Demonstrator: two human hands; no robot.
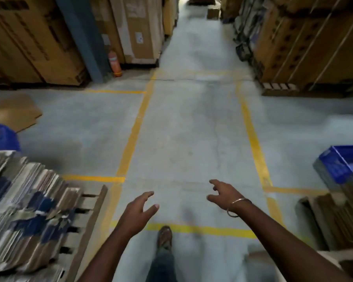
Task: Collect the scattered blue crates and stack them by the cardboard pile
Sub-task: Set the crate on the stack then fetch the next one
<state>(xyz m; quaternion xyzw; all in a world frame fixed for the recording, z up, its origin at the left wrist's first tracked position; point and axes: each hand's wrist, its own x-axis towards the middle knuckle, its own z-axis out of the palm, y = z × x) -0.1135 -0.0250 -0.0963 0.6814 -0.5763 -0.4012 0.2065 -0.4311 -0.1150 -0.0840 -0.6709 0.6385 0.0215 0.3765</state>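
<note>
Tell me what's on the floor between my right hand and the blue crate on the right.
In the head view, only bare concrete and a yellow floor line lie between the right hand and the blue crate.

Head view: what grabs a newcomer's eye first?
Two bare, empty hands reach forward low in the frame, the left hand and the right hand, which has a bangle at the wrist. Yellow floor lines mark out a lane on the grey concrete between tall cardboard stacks. One blue crate sits at the right edge, another blue crate at the left.
</note>
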